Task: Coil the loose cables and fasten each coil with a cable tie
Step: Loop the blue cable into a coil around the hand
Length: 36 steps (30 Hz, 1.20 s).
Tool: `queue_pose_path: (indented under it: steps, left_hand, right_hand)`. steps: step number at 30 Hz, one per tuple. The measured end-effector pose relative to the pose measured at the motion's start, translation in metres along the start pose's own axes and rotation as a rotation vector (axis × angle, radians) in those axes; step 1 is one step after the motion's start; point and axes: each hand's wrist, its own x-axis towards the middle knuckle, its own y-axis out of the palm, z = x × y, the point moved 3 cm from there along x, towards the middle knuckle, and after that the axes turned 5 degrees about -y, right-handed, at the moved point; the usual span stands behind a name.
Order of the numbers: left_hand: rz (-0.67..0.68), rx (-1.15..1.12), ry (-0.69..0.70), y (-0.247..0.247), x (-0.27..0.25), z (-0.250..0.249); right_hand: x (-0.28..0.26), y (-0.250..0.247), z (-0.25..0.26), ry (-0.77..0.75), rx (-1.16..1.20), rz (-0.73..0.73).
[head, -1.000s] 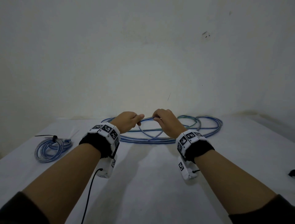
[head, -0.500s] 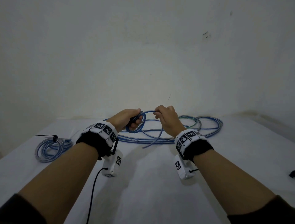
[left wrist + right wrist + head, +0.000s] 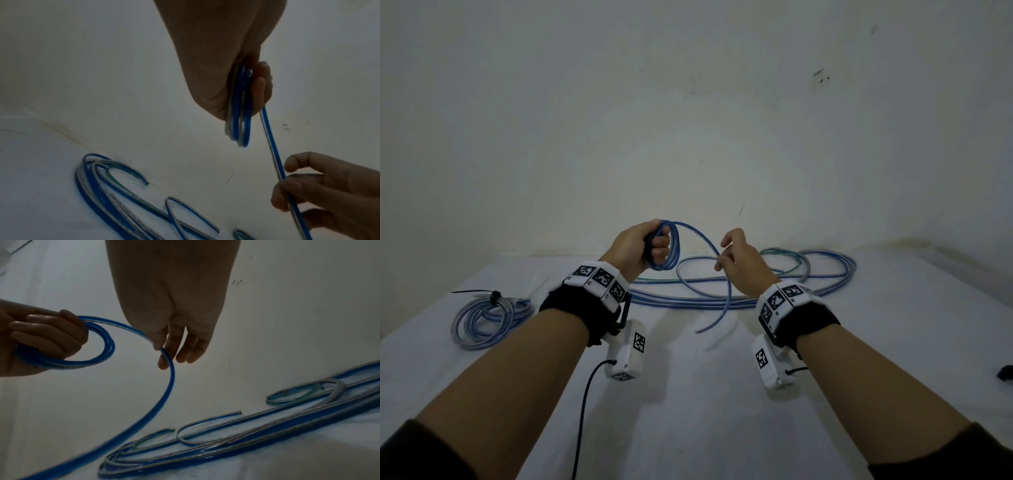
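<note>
My left hand (image 3: 641,247) grips a small coil (image 3: 667,247) of the blue cable (image 3: 726,297), fingers curled round the loops. My right hand (image 3: 743,264) pinches the same cable just beside it, and the free end hangs down over the white table (image 3: 705,411). Behind lie the loose cables (image 3: 825,274). Far left rests a finished coil (image 3: 482,317) with a black cable tie (image 3: 494,295).

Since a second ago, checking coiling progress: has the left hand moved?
Yes. The left hand, gripping a small blue coil, has risen off the table, up toward the wall, above the loose cables lying there.
</note>
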Motion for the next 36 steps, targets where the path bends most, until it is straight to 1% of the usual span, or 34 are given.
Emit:
queue_pose_path:
  steps: [3,6,10,12,14,16,19,22,24,26,28,31,32,33,35,36]
  left_hand:
    - [-0.005,-0.083,0.028,0.000,0.003,0.001]
    - [-0.061,-0.168,0.077,-0.005,0.009,0.000]
    - [-0.115,-0.245,0.115,-0.011,0.011,-0.004]
    - [-0.124,-0.237,0.121,-0.010,0.011,-0.003]
    - [-0.125,-0.227,0.113,-0.006,0.012,0.001]
    - [-0.108,-0.234,0.100,-0.002,0.013,0.006]
    - [-0.113,-0.220,0.102,0.004,0.014,0.010]
    - [-0.143,-0.243,0.091,0.010,0.017,0.010]
    - [-0.156,-0.197,0.078,0.014,0.017,0.010]
    - [-0.139,-0.103,0.105,0.018,0.016,0.010]
    - [-0.119,0.012,0.155,0.019,0.014,0.012]
    - [-0.108,0.110,0.146,0.017,0.013,0.015]
    - [-0.098,0.117,0.139,0.016,0.013,0.015]
    - [-0.092,0.134,0.134,0.016,0.012,0.014]
    - [-0.079,0.216,0.119,0.017,0.011,0.012]
    - [-0.064,0.266,0.108,0.019,0.011,0.012]
  right_hand:
    - [-0.004,-0.001,0.006,-0.034,0.071,0.030]
    - [-0.005,0.001,0.009,-0.069,0.148,0.069]
    - [-0.009,0.007,0.005,-0.076,0.154,0.164]
    - [-0.010,0.009,0.005,-0.114,0.121,0.148]
    - [-0.009,0.010,0.008,-0.119,0.141,0.117]
    - [-0.008,0.012,0.013,-0.139,0.134,0.087]
    - [-0.007,0.015,0.022,-0.251,-0.005,0.076]
    - [-0.007,0.019,0.027,-0.283,-0.059,0.092]
    - [-0.008,0.019,0.030,-0.286,-0.062,0.102]
    - [-0.009,0.020,0.032,-0.282,-0.058,0.113]
    - [-0.009,0.021,0.035,-0.261,-0.040,0.132]
    - [-0.011,0.022,0.033,-0.200,-0.005,0.186]
    - [-0.012,0.020,0.031,-0.170,0.042,0.173]
    - [-0.011,0.018,0.029,-0.150,0.106,0.121]
    - [-0.009,0.009,0.026,-0.164,0.182,-0.081]
    - [-0.007,0.003,0.026,-0.197,0.173,-0.185]
